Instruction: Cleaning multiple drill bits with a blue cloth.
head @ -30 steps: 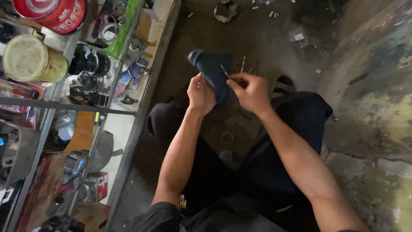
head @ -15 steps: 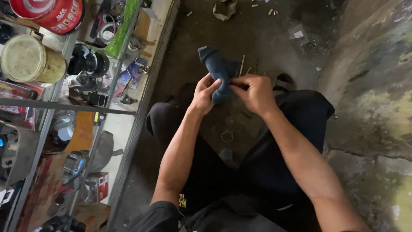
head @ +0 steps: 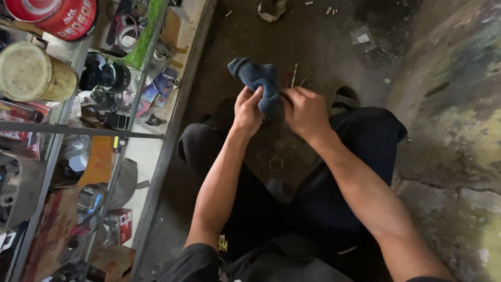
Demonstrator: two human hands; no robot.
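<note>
Both hands meet above the knees of a seated person in dark trousers. Left hand [head: 247, 110] is curled, fingers and thumb clamped on the lower part of a crumpled dark blue cloth rag [head: 259, 83]. Right hand [head: 305, 110] is closed in a loose fist against the rag's right side, its fingertips tucked toward the fabric; whether it pinches something inside the folds cannot be told. The rag stands up from between the two hands, its upper end bunched and leaning left, clear of the floor.

Just beyond the rag, thin metal drill bits [head: 294, 76] lie on the dark, dusty concrete floor [head: 313, 36]. A small metal ring [head: 276, 164] lies on the floor between the legs.

To the person's left stands a glass-shelved metal rack [head: 68, 129] crowded with small hardware. A red cylindrical tin [head: 55, 15] and a cream-lidded round tin [head: 31, 73] sit on its upper level. A stained, mottled wall [head: 459, 104] rises on the right
</note>
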